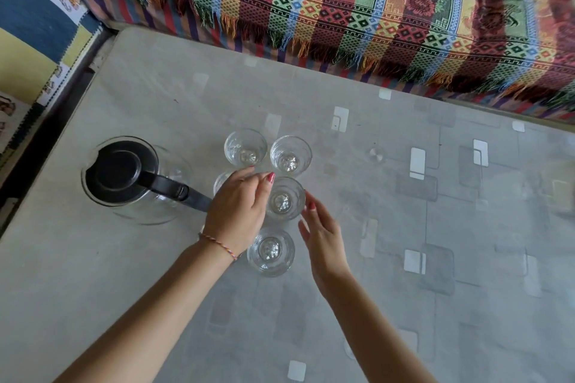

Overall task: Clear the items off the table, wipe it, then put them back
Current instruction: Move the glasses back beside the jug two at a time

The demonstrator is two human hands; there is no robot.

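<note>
Several clear drinking glasses stand upright in a cluster on the grey table (404, 258): two at the back (245, 148) (291, 154), one in the centre (284, 199), one nearest me (270, 252). Another glass (221, 181) is mostly hidden under my left hand. A glass jug with a black lid and handle (124, 174) stands left of them. My left hand (239, 205) hovers over the cluster, fingers stretched toward the centre glass's left rim. On that glass's right side is my right hand (320, 230), fingers straight and fingertips close to it. Neither hand holds anything.
A sofa under a striped, fringed woven throw (342, 3) runs along the table's far edge. A patterned floor mat (34, 50) lies past the table's left edge. The tabletop carries a pattern of pale squares.
</note>
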